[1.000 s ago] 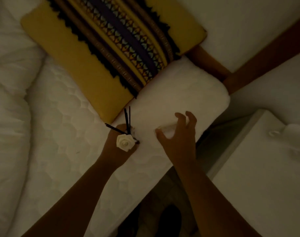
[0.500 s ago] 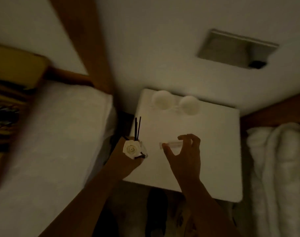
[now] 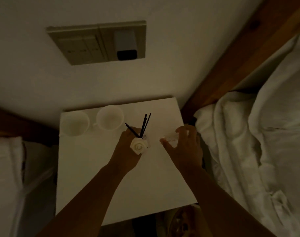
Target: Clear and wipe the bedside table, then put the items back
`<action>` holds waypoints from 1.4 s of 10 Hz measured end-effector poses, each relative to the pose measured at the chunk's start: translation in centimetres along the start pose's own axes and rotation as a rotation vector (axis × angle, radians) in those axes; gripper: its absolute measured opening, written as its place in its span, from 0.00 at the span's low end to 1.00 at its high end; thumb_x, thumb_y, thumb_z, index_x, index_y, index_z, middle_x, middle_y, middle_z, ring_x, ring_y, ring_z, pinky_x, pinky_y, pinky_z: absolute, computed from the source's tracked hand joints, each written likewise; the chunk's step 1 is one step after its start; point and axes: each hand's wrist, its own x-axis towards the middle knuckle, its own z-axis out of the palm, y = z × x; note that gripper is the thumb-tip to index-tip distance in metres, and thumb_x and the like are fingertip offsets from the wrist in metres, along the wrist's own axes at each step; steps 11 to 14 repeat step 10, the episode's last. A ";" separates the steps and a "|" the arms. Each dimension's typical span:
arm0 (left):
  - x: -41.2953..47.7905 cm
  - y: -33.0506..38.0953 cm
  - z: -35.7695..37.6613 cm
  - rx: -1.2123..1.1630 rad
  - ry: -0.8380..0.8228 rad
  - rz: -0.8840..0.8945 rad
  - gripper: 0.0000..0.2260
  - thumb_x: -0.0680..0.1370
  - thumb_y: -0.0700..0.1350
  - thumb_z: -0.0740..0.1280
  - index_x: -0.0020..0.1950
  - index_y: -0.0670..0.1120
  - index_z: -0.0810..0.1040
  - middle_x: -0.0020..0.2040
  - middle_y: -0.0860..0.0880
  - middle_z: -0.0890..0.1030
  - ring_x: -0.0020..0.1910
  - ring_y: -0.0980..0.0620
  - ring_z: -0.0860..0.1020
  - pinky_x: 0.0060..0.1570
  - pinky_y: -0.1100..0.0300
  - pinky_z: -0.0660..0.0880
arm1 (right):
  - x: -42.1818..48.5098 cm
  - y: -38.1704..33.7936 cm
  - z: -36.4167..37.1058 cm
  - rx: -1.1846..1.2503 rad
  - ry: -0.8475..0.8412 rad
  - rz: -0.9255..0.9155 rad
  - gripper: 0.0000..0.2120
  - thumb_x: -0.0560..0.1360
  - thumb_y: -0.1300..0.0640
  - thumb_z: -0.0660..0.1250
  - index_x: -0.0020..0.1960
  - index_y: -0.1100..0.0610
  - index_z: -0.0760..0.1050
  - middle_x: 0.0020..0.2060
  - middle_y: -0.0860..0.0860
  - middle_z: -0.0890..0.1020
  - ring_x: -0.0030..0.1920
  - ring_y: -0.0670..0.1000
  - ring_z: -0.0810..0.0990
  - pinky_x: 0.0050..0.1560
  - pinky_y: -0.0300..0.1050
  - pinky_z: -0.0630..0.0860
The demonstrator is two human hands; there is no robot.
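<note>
Both hands now back from left bed [image 3: 5, 168], over far-right part of bedside table [image 3: 87, 168]: left hand [image 3: 127, 151] grips rose diffuser [image 3: 139, 146], right hand [image 3: 185, 148] pinches small clear item [image 3: 170, 138], so put-back looks underway.

The room was dim. A pale wall [image 3: 162, 74] carried a switch panel [image 3: 98, 41]. A white table [image 3: 80, 159] stood against it, between a bed [image 3: 5, 168] at left and another at right with rumpled white bedding [image 3: 257, 151] and a wooden frame [image 3: 239, 53].
</note>
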 end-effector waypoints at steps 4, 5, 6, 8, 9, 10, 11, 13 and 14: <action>6.7 0.7 2.7 -0.132 0.152 0.062 0.21 0.70 0.33 0.74 0.53 0.56 0.73 0.53 0.51 0.78 0.55 0.45 0.77 0.61 0.46 0.74 | 6.7 -0.8 1.8 -0.132 -0.005 0.004 0.28 0.68 0.33 0.68 0.57 0.52 0.70 0.55 0.55 0.71 0.54 0.59 0.70 0.50 0.52 0.72; 7.9 0.2 2.6 -0.060 0.217 -0.030 0.23 0.71 0.36 0.74 0.63 0.47 0.72 0.63 0.43 0.75 0.63 0.42 0.75 0.62 0.47 0.74 | 8.1 -1.0 1.8 -0.162 -0.048 -0.058 0.20 0.74 0.41 0.66 0.57 0.53 0.70 0.54 0.56 0.74 0.54 0.59 0.72 0.49 0.52 0.73; 8.7 1.0 2.6 -0.161 0.266 0.079 0.27 0.71 0.32 0.73 0.55 0.62 0.70 0.54 0.54 0.77 0.53 0.61 0.78 0.55 0.65 0.75 | 9.3 -1.2 1.8 -0.163 -0.103 -0.093 0.16 0.77 0.46 0.65 0.59 0.54 0.71 0.54 0.56 0.75 0.54 0.58 0.75 0.46 0.51 0.76; 10.1 0.5 3.4 -0.218 0.273 0.050 0.27 0.75 0.29 0.66 0.72 0.43 0.64 0.54 0.64 0.69 0.51 0.84 0.67 0.49 0.85 0.63 | 10.2 -1.3 1.9 -0.157 -0.087 -0.095 0.16 0.76 0.47 0.66 0.59 0.55 0.72 0.54 0.56 0.76 0.54 0.59 0.76 0.44 0.51 0.75; 9.4 1.1 3.2 -0.193 0.304 0.042 0.28 0.74 0.29 0.68 0.72 0.42 0.64 0.56 0.63 0.69 0.56 0.82 0.67 0.54 0.84 0.63 | 10.0 -1.2 1.9 -0.120 -0.082 -0.084 0.17 0.76 0.47 0.67 0.60 0.54 0.70 0.54 0.56 0.75 0.54 0.59 0.77 0.44 0.52 0.77; 7.8 0.7 3.9 -0.059 0.305 -0.098 0.36 0.75 0.33 0.69 0.78 0.41 0.54 0.76 0.47 0.63 0.76 0.56 0.58 0.74 0.62 0.55 | 9.3 -0.8 2.2 -0.057 -0.055 -0.043 0.25 0.73 0.46 0.70 0.64 0.54 0.64 0.57 0.56 0.73 0.54 0.59 0.77 0.44 0.55 0.80; 7.8 0.7 3.9 -0.059 0.305 -0.098 0.36 0.75 0.33 0.69 0.78 0.41 0.54 0.76 0.47 0.63 0.76 0.56 0.58 0.74 0.62 0.55 | 9.3 -0.8 2.2 -0.057 -0.055 -0.043 0.25 0.73 0.46 0.70 0.64 0.54 0.64 0.57 0.56 0.73 0.54 0.59 0.77 0.44 0.55 0.80; 7.8 0.7 3.9 -0.059 0.305 -0.098 0.36 0.75 0.33 0.69 0.78 0.41 0.54 0.76 0.47 0.63 0.76 0.56 0.58 0.74 0.62 0.55 | 9.3 -0.8 2.2 -0.057 -0.055 -0.043 0.25 0.73 0.46 0.70 0.64 0.54 0.64 0.57 0.56 0.73 0.54 0.59 0.77 0.44 0.55 0.80; 7.8 0.7 3.9 -0.059 0.305 -0.098 0.36 0.75 0.33 0.69 0.78 0.41 0.54 0.76 0.47 0.63 0.76 0.56 0.58 0.74 0.62 0.55 | 9.3 -0.8 2.2 -0.057 -0.055 -0.043 0.25 0.73 0.46 0.70 0.64 0.54 0.64 0.57 0.56 0.73 0.54 0.59 0.77 0.44 0.55 0.80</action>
